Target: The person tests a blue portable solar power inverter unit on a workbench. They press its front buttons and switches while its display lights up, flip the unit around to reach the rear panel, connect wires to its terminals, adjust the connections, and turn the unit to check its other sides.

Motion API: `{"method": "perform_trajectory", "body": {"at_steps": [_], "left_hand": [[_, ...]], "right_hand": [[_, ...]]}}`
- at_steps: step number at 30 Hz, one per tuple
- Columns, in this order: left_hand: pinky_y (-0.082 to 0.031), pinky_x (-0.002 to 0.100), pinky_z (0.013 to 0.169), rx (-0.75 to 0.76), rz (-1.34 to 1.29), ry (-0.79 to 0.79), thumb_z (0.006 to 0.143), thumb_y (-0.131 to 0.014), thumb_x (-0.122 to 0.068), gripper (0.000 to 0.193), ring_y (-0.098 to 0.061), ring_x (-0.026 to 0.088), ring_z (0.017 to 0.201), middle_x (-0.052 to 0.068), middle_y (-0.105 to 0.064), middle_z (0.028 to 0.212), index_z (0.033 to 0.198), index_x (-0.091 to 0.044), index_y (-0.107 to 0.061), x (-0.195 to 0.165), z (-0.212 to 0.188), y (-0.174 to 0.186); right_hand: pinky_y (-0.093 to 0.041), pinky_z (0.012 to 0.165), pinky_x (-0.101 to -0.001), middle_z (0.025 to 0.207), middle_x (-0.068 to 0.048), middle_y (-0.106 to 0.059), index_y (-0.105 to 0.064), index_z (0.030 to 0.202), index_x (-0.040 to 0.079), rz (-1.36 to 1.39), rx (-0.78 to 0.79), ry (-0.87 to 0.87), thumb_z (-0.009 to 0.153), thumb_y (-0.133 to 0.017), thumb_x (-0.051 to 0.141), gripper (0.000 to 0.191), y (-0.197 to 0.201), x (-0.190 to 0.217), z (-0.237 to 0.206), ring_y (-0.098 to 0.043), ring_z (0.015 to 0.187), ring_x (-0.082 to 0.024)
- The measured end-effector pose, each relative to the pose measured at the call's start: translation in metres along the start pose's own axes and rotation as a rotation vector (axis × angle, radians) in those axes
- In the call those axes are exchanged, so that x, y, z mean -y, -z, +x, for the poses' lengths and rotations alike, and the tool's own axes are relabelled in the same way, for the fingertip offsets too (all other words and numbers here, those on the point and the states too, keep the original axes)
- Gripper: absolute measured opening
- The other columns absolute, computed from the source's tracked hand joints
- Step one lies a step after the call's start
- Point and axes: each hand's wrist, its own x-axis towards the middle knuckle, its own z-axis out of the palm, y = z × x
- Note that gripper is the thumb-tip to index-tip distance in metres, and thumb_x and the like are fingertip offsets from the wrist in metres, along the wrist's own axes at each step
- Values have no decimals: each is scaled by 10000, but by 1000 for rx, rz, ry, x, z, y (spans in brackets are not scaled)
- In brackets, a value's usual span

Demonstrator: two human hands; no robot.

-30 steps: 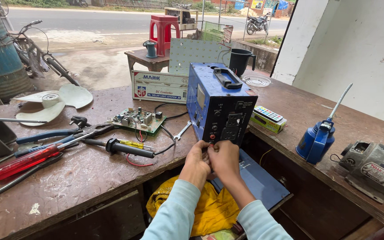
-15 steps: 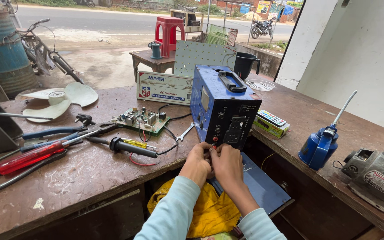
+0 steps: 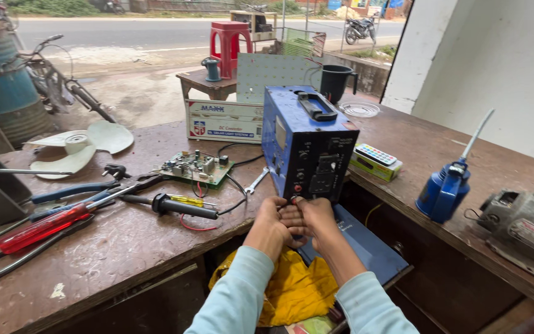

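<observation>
Precariously, both hands, left hand [image 3: 273, 218] and right hand [image 3: 312, 218], pinch something unseen under the blue metal box [image 3: 307, 148], which could tip off the bench edge [image 3: 156, 247].

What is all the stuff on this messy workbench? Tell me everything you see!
Blue metal box with black handle: one, bench middle, at its front edge.
Green circuit board: one, left of the box.
Red-handled screwdriver: one, bench left.
Black-handled soldering iron: one, below the board.
White plastic fan blade: one, far left.
Blue oil can with long spout: one, bench right.
Grey motor: one, far right.
Black jug: one, behind the box.
Yellow cloth: one, under the bench.
Left hand: touching the box's lower front.
Right hand: beside it, same spot.
</observation>
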Motion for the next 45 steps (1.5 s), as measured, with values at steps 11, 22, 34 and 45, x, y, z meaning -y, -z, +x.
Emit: {"method": "perform_trajectory", "body": {"at_steps": [11,22,34,45], "left_hand": [[-411,545,901,-10,-80,-24,909,-518,-194,208,-417,165,507,-1,-503,583,715,-120,-531,3,7,4],[-315,319,462,204,-74,64,865,-528,-257,378,-195,117,358,-44,-266,429,529,-188,-369,2,12,8],[-207,247,376,156,-144,26,921,-527,-289,301,-242,94,375,-44,-360,482,663,-135,-506,0,8,3],[-300,310,457,-82,-114,-21,916,-551,-258,265,-269,127,422,-29,-443,532,690,-121,-542,-1,-8,-8]], "right_hand": [[-563,519,-282,681,-118,-762,-747,809,-37,-499,-355,449,874,-738,170,217,-11,-9,-18,-717,532,-150],[-551,468,-285,684,-127,-750,-754,792,-43,-160,-218,211,987,-594,238,378,-6,-9,-14,-681,504,-163],[-545,531,-246,730,-96,-742,-731,827,-30,-2,-201,255,945,-690,192,255,-9,-17,-14,-678,577,-143],[-583,534,-263,700,-78,-780,-765,827,-10,-463,-358,372,855,-769,182,194,-17,-4,-34,-742,575,-123]]}}
